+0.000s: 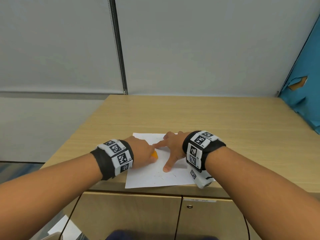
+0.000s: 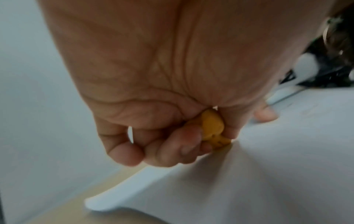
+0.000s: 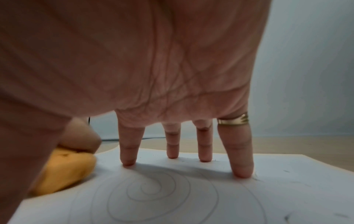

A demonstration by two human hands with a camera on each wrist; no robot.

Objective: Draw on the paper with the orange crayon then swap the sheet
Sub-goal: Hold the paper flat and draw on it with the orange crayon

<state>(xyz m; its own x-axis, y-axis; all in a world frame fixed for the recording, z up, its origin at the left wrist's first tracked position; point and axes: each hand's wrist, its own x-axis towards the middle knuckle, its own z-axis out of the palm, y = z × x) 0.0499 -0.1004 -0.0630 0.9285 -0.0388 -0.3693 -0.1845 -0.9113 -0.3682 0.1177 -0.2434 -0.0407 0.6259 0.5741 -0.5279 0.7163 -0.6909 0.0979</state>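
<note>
A white sheet of paper (image 1: 155,175) lies near the front edge of the wooden desk (image 1: 190,115). My left hand (image 1: 145,153) grips a chunky orange crayon (image 1: 154,154), its fingers curled round it, and the crayon (image 2: 212,125) touches the paper (image 2: 268,174). My right hand (image 1: 170,149) is spread flat, and its straight fingertips (image 3: 128,160) press the paper (image 3: 287,189) down. Faint grey spiral lines (image 3: 153,194) show on the sheet under the right palm. The crayon (image 3: 65,171) sits just left of that hand.
The desk stands against a grey wall, with cabinet doors (image 1: 131,215) below its front edge. A blue panel (image 1: 306,94) leans at the far right. The paper's front edge slightly overhangs the desk. Bare desk surface lies behind and to the right of the sheet.
</note>
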